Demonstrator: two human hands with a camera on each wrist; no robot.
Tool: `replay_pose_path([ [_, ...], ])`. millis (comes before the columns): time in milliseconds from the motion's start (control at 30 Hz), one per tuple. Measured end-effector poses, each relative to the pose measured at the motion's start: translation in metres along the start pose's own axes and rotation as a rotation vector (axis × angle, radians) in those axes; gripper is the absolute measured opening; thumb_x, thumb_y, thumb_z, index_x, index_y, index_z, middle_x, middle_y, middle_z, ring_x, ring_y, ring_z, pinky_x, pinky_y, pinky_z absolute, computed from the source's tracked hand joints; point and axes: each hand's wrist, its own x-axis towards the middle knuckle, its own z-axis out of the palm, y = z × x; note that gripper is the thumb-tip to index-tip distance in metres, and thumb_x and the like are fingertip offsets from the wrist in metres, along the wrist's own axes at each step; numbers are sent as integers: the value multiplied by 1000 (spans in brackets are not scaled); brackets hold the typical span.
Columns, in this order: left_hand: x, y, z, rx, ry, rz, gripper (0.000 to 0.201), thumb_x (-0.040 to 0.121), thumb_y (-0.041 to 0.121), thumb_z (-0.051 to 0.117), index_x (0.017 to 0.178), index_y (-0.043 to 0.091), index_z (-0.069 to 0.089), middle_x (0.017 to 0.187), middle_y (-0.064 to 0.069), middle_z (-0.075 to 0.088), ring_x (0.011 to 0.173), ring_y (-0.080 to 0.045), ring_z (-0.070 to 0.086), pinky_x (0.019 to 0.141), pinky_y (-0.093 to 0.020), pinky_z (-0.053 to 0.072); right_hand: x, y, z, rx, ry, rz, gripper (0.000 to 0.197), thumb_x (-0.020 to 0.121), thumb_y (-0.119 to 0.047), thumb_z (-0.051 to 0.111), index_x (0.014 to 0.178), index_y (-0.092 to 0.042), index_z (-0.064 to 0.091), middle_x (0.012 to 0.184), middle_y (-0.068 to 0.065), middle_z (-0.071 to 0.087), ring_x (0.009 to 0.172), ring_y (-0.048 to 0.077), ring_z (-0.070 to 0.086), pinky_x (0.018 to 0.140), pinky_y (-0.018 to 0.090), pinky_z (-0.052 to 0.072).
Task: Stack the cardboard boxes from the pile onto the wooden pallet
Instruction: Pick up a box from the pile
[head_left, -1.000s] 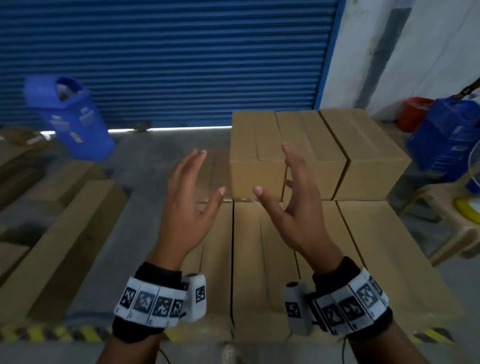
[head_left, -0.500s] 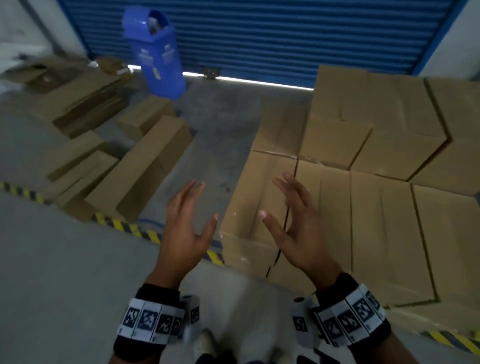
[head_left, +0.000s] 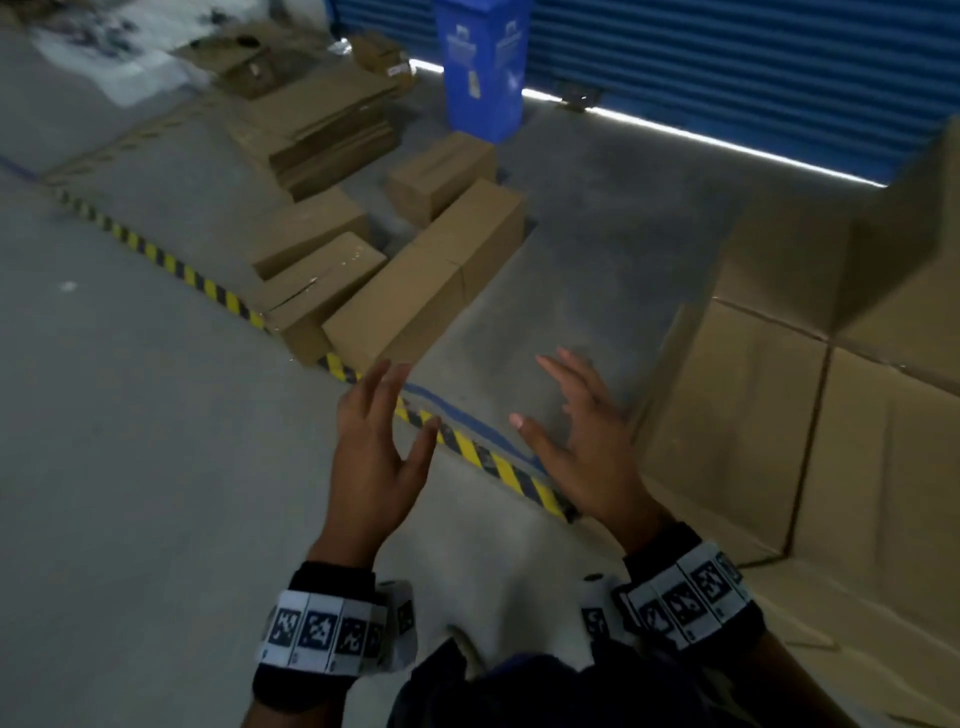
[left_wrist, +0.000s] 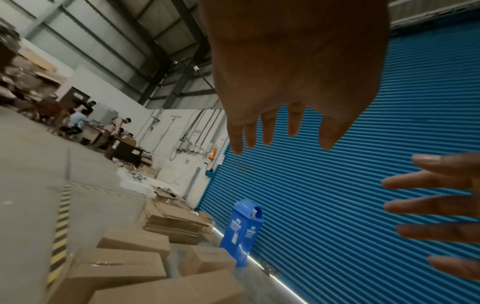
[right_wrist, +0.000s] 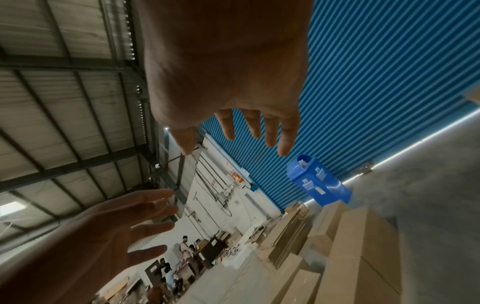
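Both hands hang empty in front of me with straight, spread fingers: my left hand (head_left: 382, 415) and my right hand (head_left: 563, 410), palms facing each other over the floor. Ahead on the left lies the pile of brown cardboard boxes (head_left: 426, 280), with a long box nearest and smaller ones behind it. On the right stands the stack of boxes (head_left: 831, 415) in two layers; the pallet beneath is hidden. The left wrist view shows my left hand (left_wrist: 280, 139) above the pile (left_wrist: 145, 267). The right wrist view shows my right hand (right_wrist: 233, 139) and the pile (right_wrist: 358, 236).
A blue bin (head_left: 483, 67) stands before the blue roller shutter (head_left: 753, 67). Flattened cartons (head_left: 322, 124) lie behind the pile. A yellow-black floor stripe (head_left: 467, 447) runs under my hands. People work at desks (left_wrist: 114, 131) far off.
My view has swung left, from the stacked boxes toward the pile on the floor. Both hands stay open and empty, now over the striped floor line instead of the stack.
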Motion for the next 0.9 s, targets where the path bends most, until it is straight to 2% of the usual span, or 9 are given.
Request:
replay_pose_path([
  [100, 23, -40, -22, 15, 14, -30, 55, 96, 36, 59, 146, 15, 49, 150, -11, 44, 140, -27, 39, 108, -3, 19, 31, -13, 36, 5, -57, 14, 77, 83, -66, 51, 146, -22, 45, 157, -4, 32, 143, 13, 33, 108, 46, 43],
  [200, 45, -74, -31, 10, 4, -55, 56, 95, 39, 58, 145, 15, 50, 151, -9, 43, 139, -25, 40, 108, -4, 20, 62, -15, 58, 3, -94, 42, 79, 83, -68, 49, 148, -23, 42, 158, -5, 30, 144, 13, 31, 110, 47, 41],
  [300, 79, -105, -30, 8, 9, -94, 55, 95, 38, 60, 144, 14, 52, 150, -9, 45, 139, -26, 41, 109, -16, 28, 101, -9, 75, -1, -95, 48, 75, 86, -62, 54, 147, -21, 42, 156, -3, 33, 143, 12, 32, 112, 44, 40],
  [400, 128, -133, -26, -6, 14, -138, 50, 97, 32, 66, 143, 16, 52, 150, -9, 44, 140, -26, 40, 107, -29, 34, 153, 2, 95, -1, -86, 74, 63, 92, -44, 65, 146, -20, 45, 155, -2, 36, 142, 11, 33, 114, 41, 37],
  [467, 165, -155, -22, -9, 21, -156, 49, 96, 29, 67, 142, 17, 53, 151, -8, 44, 139, -25, 41, 107, -31, 35, 195, 11, 110, 27, -91, 93, 60, 92, -37, 66, 146, -20, 45, 154, -2, 36, 141, 12, 35, 112, 43, 39],
  [567, 225, -186, -16, -14, 26, -194, 48, 97, 36, 63, 141, 20, 54, 150, -6, 44, 137, -24, 42, 107, -34, 38, 264, 30, 134, 65, -100, 107, 58, 92, -33, 67, 145, -19, 46, 153, -2, 38, 140, 15, 38, 108, 48, 43],
  [733, 324, -225, -13, -3, -13, -216, 52, 95, 45, 59, 139, 18, 55, 147, -6, 45, 132, -27, 48, 100, -53, 49, 373, 45, 156, 93, -113, 116, 58, 92, -35, 67, 143, -16, 48, 150, 3, 43, 135, 21, 44, 105, 50, 46],
  [833, 381, -245, -15, -5, -21, -246, 59, 93, 54, 54, 140, 19, 55, 148, -5, 45, 135, -26, 46, 103, -55, 47, 431, 47, 166, 88, -156, 120, 59, 92, -33, 67, 144, -16, 45, 149, 3, 42, 136, 20, 43, 105, 50, 45],
  [900, 411, -259, -17, -17, -16, -266, 58, 93, 55, 54, 140, 21, 55, 147, -4, 46, 135, -24, 47, 104, -52, 47, 464, 47, 175, 82, -183, 125, 60, 92, -32, 67, 144, -16, 45, 148, 2, 43, 135, 19, 43, 106, 49, 44],
])
